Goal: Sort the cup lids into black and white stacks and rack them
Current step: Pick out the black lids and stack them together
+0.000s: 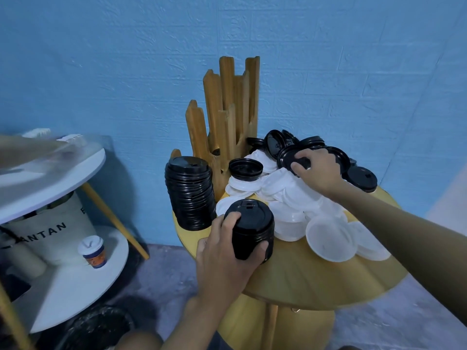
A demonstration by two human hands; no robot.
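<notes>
Two hands | left (227, 251) grips black stack (252, 231) | right (318, 170) pinches black lid (300, 161)

The black lids (188, 193) are shiny plastic. The white lids (328, 238) are dull plastic, a bit see-through. The rack (227, 97) is brown wood with a grainy look. The round surface (316, 274) is smooth and yellow-brown. The blue wall (101, 59) looks bumpy.

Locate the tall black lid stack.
Head view: the tall black lid stack stands at the left edge of the yellow table, beside the wooden rack, behind the left hand.
</notes>
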